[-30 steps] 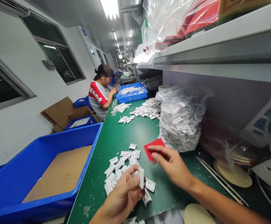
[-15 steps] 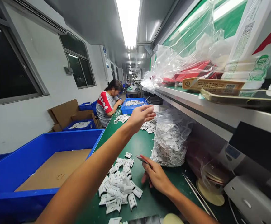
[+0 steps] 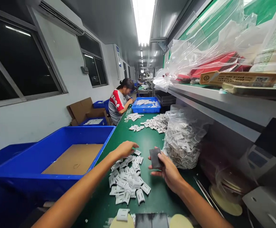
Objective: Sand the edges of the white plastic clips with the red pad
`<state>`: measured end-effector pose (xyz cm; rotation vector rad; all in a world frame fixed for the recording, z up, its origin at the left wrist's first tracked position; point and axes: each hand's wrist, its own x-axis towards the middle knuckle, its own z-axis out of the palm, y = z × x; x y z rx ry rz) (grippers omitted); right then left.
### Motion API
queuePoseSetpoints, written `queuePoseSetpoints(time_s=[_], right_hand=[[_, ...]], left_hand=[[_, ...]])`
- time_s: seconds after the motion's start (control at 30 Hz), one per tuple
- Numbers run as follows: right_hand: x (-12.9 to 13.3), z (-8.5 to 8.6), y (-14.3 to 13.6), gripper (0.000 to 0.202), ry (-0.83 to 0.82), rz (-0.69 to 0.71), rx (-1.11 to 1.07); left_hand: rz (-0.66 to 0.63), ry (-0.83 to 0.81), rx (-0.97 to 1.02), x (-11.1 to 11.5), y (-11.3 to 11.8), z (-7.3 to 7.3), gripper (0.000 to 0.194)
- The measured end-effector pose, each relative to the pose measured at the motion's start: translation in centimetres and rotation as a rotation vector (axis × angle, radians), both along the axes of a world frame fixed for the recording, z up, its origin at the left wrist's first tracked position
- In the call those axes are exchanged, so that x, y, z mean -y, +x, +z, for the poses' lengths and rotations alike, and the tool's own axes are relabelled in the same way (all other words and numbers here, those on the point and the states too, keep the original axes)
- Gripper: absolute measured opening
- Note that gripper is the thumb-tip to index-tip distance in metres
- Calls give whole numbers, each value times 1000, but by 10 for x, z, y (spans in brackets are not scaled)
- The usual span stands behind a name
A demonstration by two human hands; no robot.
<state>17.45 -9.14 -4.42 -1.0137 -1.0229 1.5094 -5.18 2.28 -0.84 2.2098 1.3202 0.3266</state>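
green runs the length of the table [image 3: 149, 139] before us, and our loose pile of white parts [image 3: 126, 180] lies on its near stretch, between our two forearms. our left hand [image 3: 125, 149] hovers at the far end of that pile, close to one slotted piece; its fingers reach forward, bent slightly down, but its thumb is hidden, so we cannot tell whether anything is pinched beneath. our right hand [image 3: 167, 169] has its thumb clamped on the face of a dark square pad [image 3: 155, 158], the fingers behind it and partly spread; the pad covers much of them, and we cannot see its back.

the bottom edge cuts off two dark blocks [image 3: 151, 220] and the pale yellow discs [image 3: 182, 221] either side of them, with a curved white piece [image 3: 123, 214] on the left one. just beyond our right hand a clear bag [image 3: 183, 142] bulges with more parts, its folds blurring them. the shelf [image 3: 223, 98] overhangs our right side, and beneath it the shadow makes things hard to read; a black panel [image 3: 274, 144] runs out of view. a blue bin [image 3: 64, 148] stands left of the table, partly covered by our left forearm. farther off, a person [image 3: 119, 104] bends beside a blue tray [image 3: 146, 108].
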Motion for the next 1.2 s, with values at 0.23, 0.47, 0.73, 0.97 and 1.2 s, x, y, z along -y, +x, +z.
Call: queuePoseSetpoints(time_s=[0.23, 0.47, 0.73, 0.97, 1.2], right_hand=[[-7, -1, 7, 43, -46, -21, -81], [15, -6, 2, 45, 372, -115, 194], [31, 0, 2, 55, 1500, -183, 1067], [21, 2, 4, 58, 1359, -209, 1107], [26, 7, 3, 46, 1235, -180, 1028]], left_hand=[[103, -142, 356, 8, 24, -16, 30], [315, -532, 1072, 92, 20, -21, 33], [288, -977, 1444, 133, 28, -22, 26], [302, -1050, 1464, 142, 23, -21, 28], [308, -681, 1273, 145, 21, -24, 27]])
